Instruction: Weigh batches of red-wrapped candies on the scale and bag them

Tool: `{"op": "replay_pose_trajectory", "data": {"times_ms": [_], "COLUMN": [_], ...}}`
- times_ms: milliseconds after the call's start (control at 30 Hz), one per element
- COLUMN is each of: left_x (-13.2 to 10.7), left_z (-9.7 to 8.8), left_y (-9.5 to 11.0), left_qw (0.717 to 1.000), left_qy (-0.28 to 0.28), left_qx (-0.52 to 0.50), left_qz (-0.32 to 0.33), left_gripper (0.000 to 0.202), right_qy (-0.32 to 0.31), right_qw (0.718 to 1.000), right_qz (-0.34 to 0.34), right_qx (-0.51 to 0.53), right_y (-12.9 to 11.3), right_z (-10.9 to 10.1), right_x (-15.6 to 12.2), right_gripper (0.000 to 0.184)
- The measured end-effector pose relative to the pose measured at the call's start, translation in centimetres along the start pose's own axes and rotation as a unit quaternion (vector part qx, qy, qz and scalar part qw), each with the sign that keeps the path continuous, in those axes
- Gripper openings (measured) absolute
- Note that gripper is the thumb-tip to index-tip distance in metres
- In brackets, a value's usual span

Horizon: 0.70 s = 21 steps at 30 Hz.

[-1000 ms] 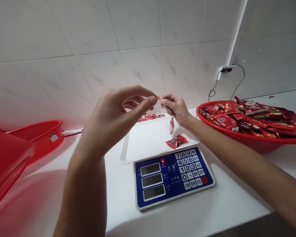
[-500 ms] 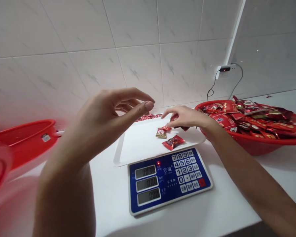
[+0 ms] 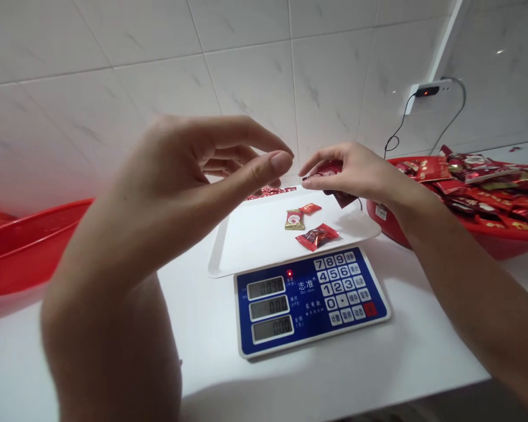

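Three candies [image 3: 317, 237] lie on the scale tray [image 3: 246, 246] below the right hand [image 3: 356, 167], which grips partly hidden packets [image 3: 330, 168]; left hand [image 3: 180, 170]: fingers parted; rightward packet-filled basket [image 3: 396, 227]: cropped.

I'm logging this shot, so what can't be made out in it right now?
All in the head view:
Number of held packets: the right hand hides some.
Loose packets behind the tray: partly covered by the left hand.
Right red basin: its right end is cut off by the picture's edge.

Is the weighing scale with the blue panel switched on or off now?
On: the scale shows a lit red light and dark digits on its displays.
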<state>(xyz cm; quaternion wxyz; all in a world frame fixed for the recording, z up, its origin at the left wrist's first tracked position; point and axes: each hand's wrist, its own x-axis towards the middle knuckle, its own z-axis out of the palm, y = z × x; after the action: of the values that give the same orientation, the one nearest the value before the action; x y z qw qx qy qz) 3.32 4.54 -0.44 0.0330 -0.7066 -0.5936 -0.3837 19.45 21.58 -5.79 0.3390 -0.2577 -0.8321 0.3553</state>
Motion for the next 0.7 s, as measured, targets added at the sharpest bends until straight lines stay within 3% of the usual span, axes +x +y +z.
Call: {"op": "replay_pose_trajectory", "data": {"times_ms": [167, 300, 400, 700], "left_x": [-0.1, 0.0, 0.0, -0.1], "left_z": [-0.2, -0.1, -0.1, -0.2], "left_y": [-0.2, -0.7, -1.1, -1.4], "left_qw": [1.0, 1.0, 1.0, 0.999], "left_qy": [0.01, -0.006, -0.015, -0.014], "left_qx": [0.007, -0.005, -0.019, -0.035], "left_qz": [-0.005, -0.006, 0.002, -0.002], "left_gripper": [0.027, 0.028, 0.029, 0.022], "right_qy": [-0.034, -0.113, -0.144, 0.053], "right_qw": [0.999, 0.99, 0.982, 0.999], "right_qz": [0.012, 0.073, 0.077, 0.005], "right_qx": [-0.004, -0.051, -0.091, -0.009], "right_y": [0.0, 0.0, 0.3, 0.0], "right_z": [0.3, 0.5, 0.5, 0.2], "right_x": [0.0, 0.1, 0.2, 0.1], "right_gripper": [0.028, 0.033, 0.031, 0.024]}}
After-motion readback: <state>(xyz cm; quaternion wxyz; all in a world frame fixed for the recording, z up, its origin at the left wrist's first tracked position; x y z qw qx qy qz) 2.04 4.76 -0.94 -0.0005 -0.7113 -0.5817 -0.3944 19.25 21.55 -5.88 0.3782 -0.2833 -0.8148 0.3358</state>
